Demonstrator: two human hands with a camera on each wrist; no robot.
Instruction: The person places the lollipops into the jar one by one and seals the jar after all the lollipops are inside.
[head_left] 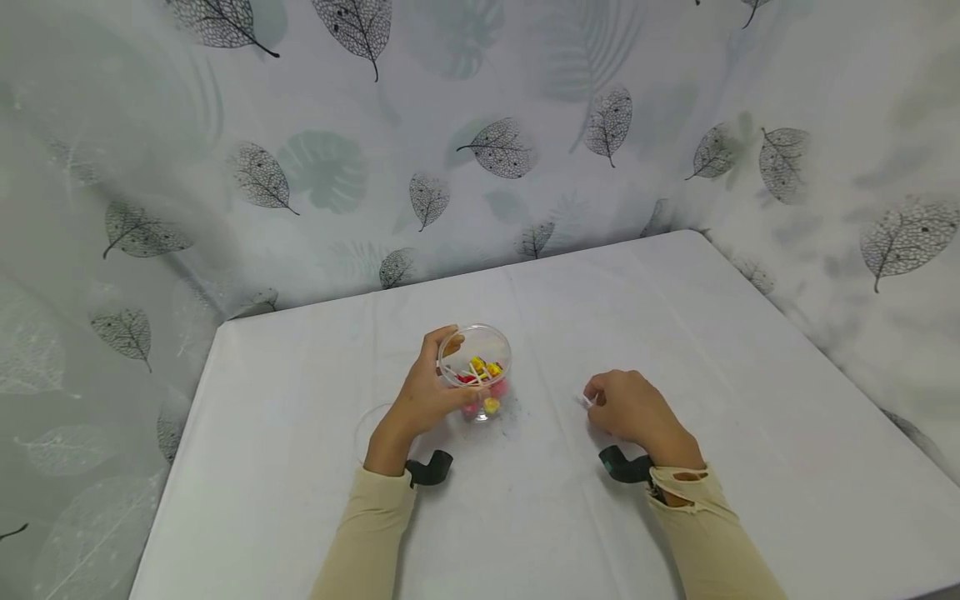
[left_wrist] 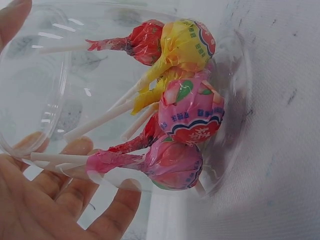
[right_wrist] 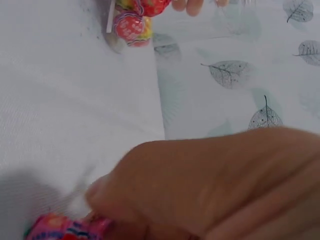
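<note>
My left hand (head_left: 429,393) grips a clear plastic jar (head_left: 483,343) from its left side, thumb toward the front and fingers round the back. Its open mouth tilts toward me. In the left wrist view, several wrapped lollipops (left_wrist: 191,114) in pink, yellow and red lie inside, with white sticks toward the mouth. To the right of the jar and apart from it, my right hand (head_left: 636,412) pinches a lollipop close over the table. Its pink wrapper (right_wrist: 65,229) shows at the bottom of the right wrist view; the fingers hide much of it.
A thin, clear round lid (head_left: 358,433) lies on the table left of the jar, partly behind my left wrist. White cloth covers the table (head_left: 540,517). Leaf-patterned curtains (head_left: 465,100) stand along its back and sides.
</note>
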